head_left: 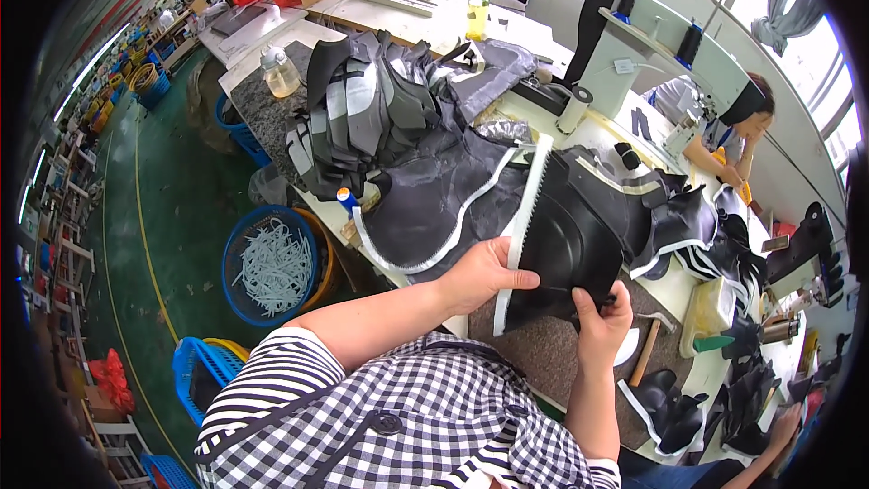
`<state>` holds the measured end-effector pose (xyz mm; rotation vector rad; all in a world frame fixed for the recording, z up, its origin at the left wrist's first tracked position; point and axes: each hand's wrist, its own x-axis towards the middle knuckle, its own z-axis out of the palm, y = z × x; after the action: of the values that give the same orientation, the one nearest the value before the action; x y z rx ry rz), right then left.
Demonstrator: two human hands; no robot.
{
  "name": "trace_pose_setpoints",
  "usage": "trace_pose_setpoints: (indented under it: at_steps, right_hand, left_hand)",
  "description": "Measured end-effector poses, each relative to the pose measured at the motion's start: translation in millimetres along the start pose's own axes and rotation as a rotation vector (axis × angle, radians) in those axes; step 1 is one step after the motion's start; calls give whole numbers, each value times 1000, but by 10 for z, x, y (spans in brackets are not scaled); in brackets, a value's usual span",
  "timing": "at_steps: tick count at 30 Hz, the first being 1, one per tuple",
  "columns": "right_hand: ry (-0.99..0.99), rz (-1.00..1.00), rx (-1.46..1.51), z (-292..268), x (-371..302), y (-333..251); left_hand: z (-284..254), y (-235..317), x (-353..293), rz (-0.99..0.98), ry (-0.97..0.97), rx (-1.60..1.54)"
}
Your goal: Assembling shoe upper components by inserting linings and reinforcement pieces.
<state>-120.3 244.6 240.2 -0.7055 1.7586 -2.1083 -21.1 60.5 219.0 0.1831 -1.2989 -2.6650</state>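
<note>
A black curved fabric piece (568, 240) edged with a white toothed strip (527, 208) is held upright above the worktable. My left hand (484, 273) grips its left edge along the white strip. At its lower right corner my right hand (602, 321) pinches the black material. A larger black and grey panel with white edging (434, 208) lies flat just left of it. Behind that sits a heap of grey and black cut pieces (371, 118).
A sewing machine (634, 45) stands behind the work. More black pieces (688, 226) pile to the right, with a hammer (647, 349) near the table's front. A blue basket of white strips (272, 264) sits on the green floor. Another person (733, 131) works at far right.
</note>
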Motion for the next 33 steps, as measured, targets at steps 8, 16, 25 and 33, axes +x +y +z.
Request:
trace_pose_setpoints:
  at_steps: [8, 16, 25, 33]
  right_hand:
    - [142, -91, -11, -15, -44, 44]
    - [327, -24, -84, 178, 173, -17]
    - [353, 44, -35, 135, 147, 17]
    - [310, 223, 228, -42, 179, 100]
  left_hand:
    - [-124, 1, 381, -251, -147, 71]
    - [-362, -185, 672, -327, -212, -109]
    - [-437, -317, 643, -428, -331, -227]
    - [-137, -236, 571, -296, -247, 10]
